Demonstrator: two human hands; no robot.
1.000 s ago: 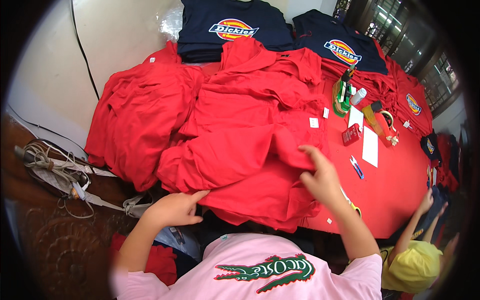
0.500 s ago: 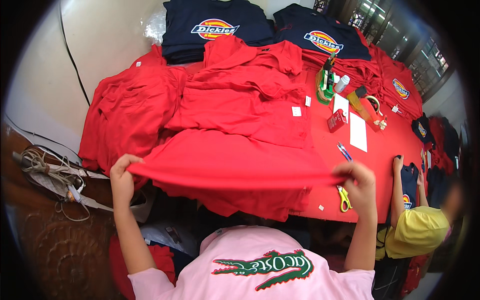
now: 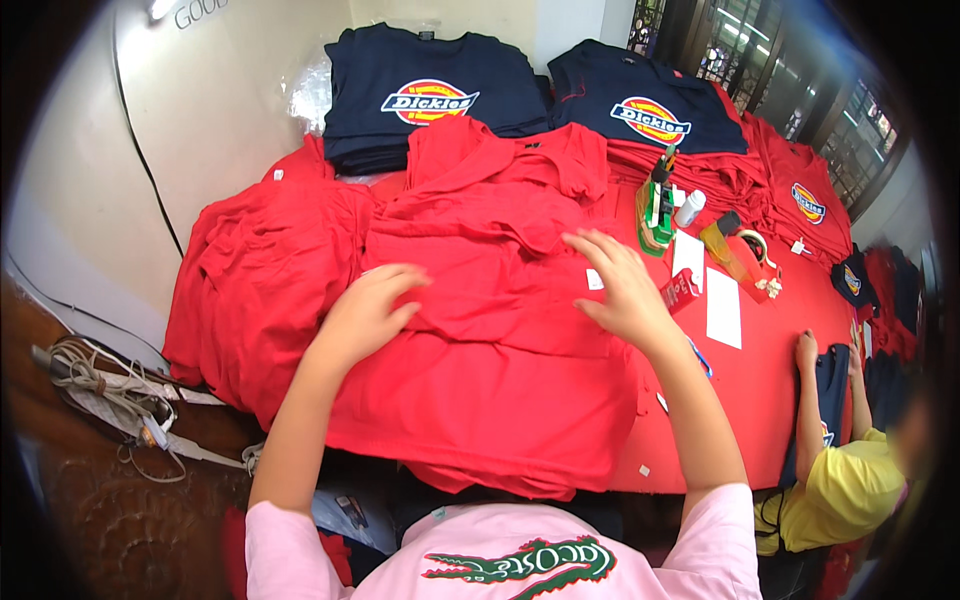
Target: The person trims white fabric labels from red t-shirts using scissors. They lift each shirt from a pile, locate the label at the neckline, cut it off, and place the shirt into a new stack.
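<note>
My left hand (image 3: 372,308) hovers over a red T-shirt (image 3: 485,395) laid on a stack of red shirts in front of me. It is open, the fingers spread and slightly curled, holding nothing. Opposite it, my right hand (image 3: 625,290) is open too, fingers apart, over the stack's right side beside a small white label (image 3: 595,279). The shirt's lower edge lies along the table's near edge. Farther up the stack, red cloth (image 3: 500,165) is rumpled in loose folds. Blue-handled snips (image 3: 702,358) are partly covered by my right forearm.
A rumpled red shirt pile (image 3: 265,265) stands left; folded navy shirts (image 3: 430,60) are stacked behind. A green holder (image 3: 656,215), white paper (image 3: 724,310) and a tape dispenser (image 3: 735,255) sit right. A co-worker in a yellow top (image 3: 855,480) handles a navy shirt. Coiled cables (image 3: 100,375) lie left.
Both hands have released the red shirt's stretched edge and moved forward over it. The shirt now lies flatter on the stack. The yellow-handled scissors no longer show.
</note>
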